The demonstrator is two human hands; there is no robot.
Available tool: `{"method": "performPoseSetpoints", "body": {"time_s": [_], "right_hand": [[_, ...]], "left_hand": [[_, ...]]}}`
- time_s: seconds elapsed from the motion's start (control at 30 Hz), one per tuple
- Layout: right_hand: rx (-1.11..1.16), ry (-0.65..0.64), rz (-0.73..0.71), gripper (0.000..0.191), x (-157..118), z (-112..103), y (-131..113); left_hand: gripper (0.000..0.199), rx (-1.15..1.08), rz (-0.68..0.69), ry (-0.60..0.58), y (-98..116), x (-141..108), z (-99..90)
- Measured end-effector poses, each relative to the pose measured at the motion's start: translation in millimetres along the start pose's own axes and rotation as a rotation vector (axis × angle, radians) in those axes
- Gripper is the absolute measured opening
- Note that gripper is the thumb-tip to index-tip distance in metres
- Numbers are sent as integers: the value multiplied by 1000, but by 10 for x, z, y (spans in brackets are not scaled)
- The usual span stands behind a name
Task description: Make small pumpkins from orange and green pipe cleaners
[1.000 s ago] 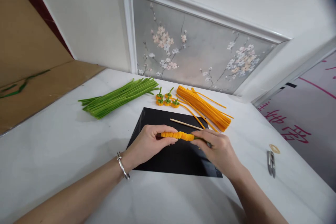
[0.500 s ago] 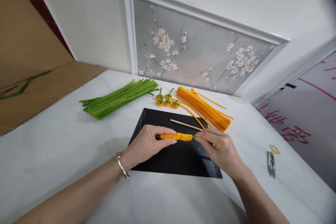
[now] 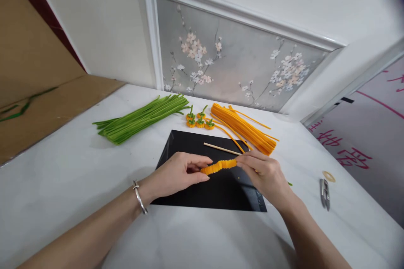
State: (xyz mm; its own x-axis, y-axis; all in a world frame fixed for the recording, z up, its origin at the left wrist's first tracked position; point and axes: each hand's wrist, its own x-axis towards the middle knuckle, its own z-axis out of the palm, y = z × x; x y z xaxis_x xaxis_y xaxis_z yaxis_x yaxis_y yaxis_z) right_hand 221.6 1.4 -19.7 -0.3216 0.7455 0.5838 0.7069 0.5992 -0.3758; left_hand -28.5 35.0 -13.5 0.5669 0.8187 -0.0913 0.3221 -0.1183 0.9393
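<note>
A bumpy, coiled orange chenille stem (image 3: 219, 166) is held above the black mat (image 3: 195, 195), bent slightly, its left end lower. My right hand (image 3: 263, 172) pinches its right end between thumb and fingers. A short green tip (image 3: 290, 183) pokes out past the far side of that hand; whatever links it to the coil is hidden. At the coil's left end, my left hand (image 3: 181, 173) has thumb and fingers parted around it, with a gap showing. A thin wooden stick (image 3: 221, 148) lies on the mat behind the coil.
Green chenille stems (image 3: 142, 119) lie in a bundle at the back left, orange stems (image 3: 246, 130) at the back right. Between them sit several small orange pumpkins (image 3: 200, 122) with green tops. Thread snips (image 3: 324, 193) and a tan ring (image 3: 328, 176) lie far right.
The coil has bent and its left end has come out of my left hand's pinch, which has loosened. Green no longer shows at either coil end; a green tip appears beyond my right hand.
</note>
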Motion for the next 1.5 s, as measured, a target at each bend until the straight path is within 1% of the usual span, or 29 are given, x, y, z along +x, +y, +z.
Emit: {"method": "performPoseSetpoints", "body": {"time_s": [0.07,0.17,0.3,0.43,0.5,0.57,0.67,0.73,0.83,0.9,1.07,1.2,1.27,1.33,1.37,1.43,1.47,1.5], "right_hand": [[-1,-18,1,18,-4,6,5],[-13,-34,-11,18,-16,39,12],[-35,-46,-27,19,-27,73,33],[-44,-81,-40,22,-27,89,38],[-53,-89,-62,22,-24,88,29],[-72,-95,-74,22,-19,74,16],[-75,-81,-67,21,-10,24,3],[-68,-61,-42,23,-6,-21,9],[-63,-33,-37,21,-1,-77,32],[-65,-35,-63,21,3,-94,45],[-93,-95,-97,25,3,-80,48],[-120,-135,-115,26,-5,-62,31],[-137,-155,-122,26,-9,-53,20],[-154,-170,-124,26,-15,-43,10],[-162,-174,-122,26,-19,-38,7],[-167,-180,-118,26,-25,-29,4],[-163,-182,-117,26,-28,-25,4],[-157,-183,-116,26,-30,-20,4]], "left_hand": [[35,-59,-34,-80,-10,9,2],[35,-194,-114,-161,-31,14,14],[34,-320,-193,-205,-55,3,41],[24,-311,-199,-236,-45,-5,72],[23,-311,-202,-240,-30,-8,83],[31,-338,-216,-229,-13,-12,88],[54,-404,-267,-194,5,-20,84],[58,-432,-305,-187,7,-21,77],[55,-448,-329,-193,-6,-15,66],[52,-443,-324,-199,-16,-11,61],[39,-390,-272,-245,4,-18,52],[24,-288,-241,-300,42,-24,58],[19,-255,-221,-323,41,-24,75],[20,-235,-168,-303,25,-28,106],[23,-213,-134,-264,15,-32,127],[35,-120,-75,-146,1,-44,172],[37,-54,-52,-87,0,-52,193],[35,14,-33,-43,3,-58,213]]}}
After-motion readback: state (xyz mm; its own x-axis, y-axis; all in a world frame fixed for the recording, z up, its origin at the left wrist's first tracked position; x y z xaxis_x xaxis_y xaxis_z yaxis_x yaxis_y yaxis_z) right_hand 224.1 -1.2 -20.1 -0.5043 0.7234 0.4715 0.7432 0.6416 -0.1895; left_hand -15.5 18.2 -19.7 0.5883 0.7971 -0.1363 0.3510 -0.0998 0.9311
